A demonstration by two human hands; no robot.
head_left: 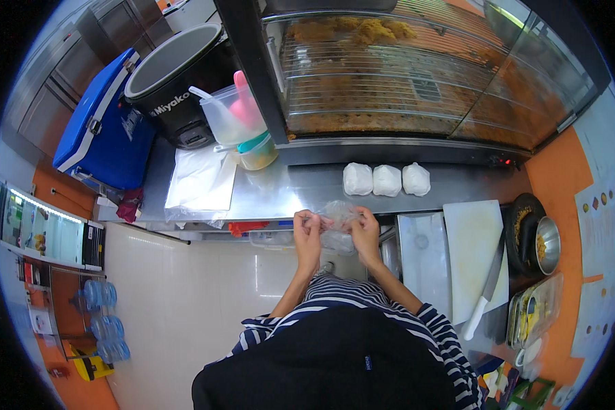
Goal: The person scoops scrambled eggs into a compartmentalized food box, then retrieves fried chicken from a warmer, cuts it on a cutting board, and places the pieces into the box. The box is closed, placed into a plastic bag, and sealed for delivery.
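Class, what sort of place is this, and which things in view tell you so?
Probably a small food shop's kitchen: there is a glass display case with golden food inside, a large black cooker, and a knife lying on a white cutting board.

head: worn left-side fisheye | from above, facing down | near left hand [308,234], right hand [365,236]
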